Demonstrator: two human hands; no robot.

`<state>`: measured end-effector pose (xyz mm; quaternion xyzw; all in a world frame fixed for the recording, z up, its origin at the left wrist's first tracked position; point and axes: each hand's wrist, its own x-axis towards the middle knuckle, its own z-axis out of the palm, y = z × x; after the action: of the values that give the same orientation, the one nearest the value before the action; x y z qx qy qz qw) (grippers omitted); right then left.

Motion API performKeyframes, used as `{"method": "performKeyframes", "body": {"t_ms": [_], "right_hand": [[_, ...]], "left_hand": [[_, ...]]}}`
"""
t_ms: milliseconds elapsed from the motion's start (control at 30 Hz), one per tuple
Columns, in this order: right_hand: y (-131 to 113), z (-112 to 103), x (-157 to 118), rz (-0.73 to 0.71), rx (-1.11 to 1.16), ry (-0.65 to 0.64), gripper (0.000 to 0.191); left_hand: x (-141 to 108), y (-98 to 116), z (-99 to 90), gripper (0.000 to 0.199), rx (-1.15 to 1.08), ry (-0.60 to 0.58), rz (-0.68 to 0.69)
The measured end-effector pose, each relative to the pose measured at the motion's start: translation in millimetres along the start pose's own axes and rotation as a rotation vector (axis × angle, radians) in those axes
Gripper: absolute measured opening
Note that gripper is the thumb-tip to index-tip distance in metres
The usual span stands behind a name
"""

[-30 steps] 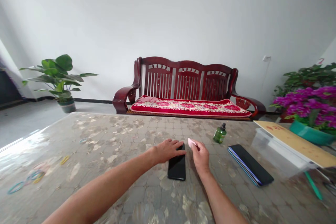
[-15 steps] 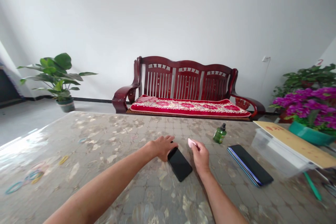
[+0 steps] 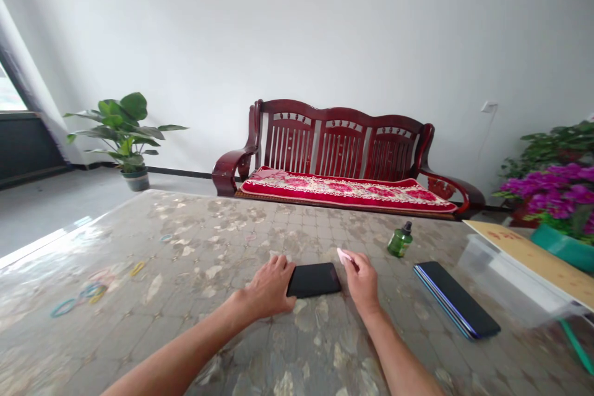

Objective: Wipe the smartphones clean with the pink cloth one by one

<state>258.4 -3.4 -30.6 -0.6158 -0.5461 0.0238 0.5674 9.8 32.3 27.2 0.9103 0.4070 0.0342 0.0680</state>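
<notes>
A black smartphone (image 3: 314,279) lies sideways before me on the table, screen up. My left hand (image 3: 273,284) grips its left end, thumb at the near edge and fingers at the far edge. Just off the phone's right end, my right hand (image 3: 361,279) is closed, pinching a small pale pink piece (image 3: 343,256) that could be cloth or a pad; most of it is hidden by the fingers. Farther right a stack of phones (image 3: 457,299) rests on the table, with a green spray bottle (image 3: 400,239) behind it.
A patterned cover spreads over the table (image 3: 195,322). Coloured bands (image 3: 81,299) lie at left. On the right stand a clear plastic box (image 3: 496,266) under a tan board (image 3: 533,260), a green pen-like item (image 3: 576,346) and a flowerpot (image 3: 559,246). Beyond is a wooden bench (image 3: 338,142).
My left hand has turned the phone from slanting lengthwise to lying crosswise and now grips its left end. My right hand stays beside it with the pink piece. The view has swung slightly left.
</notes>
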Motion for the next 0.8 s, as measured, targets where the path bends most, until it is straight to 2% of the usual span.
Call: {"method": "performKeyframes", "body": {"t_ms": [167, 300, 433, 667, 800], "right_hand": [[-23, -1, -8, -0.208, -0.157, -0.175, 0.026], [-35, -4, -13, -0.291, -0.434, -0.281, 0.025], [-45, -4, -17, -0.343, -0.647, -0.362, 0.02], [-78, 16, -32, -0.443, -0.587, -0.475, 0.019], [-80, 18, -34, -0.463, -0.579, -0.491, 0.021]], "left_hand": [[-7, -16, 14.4, 0.058, -0.147, 0.063, 0.006], [-5, -28, 23.4, 0.062, -0.22, 0.102, 0.019], [-3, -30, 26.2, 0.061, -0.253, 0.123, 0.02], [-2, -28, 25.0, 0.059, -0.241, 0.13, 0.0], [-2, -28, 23.6, 0.059, -0.244, 0.116, -0.002]]}}
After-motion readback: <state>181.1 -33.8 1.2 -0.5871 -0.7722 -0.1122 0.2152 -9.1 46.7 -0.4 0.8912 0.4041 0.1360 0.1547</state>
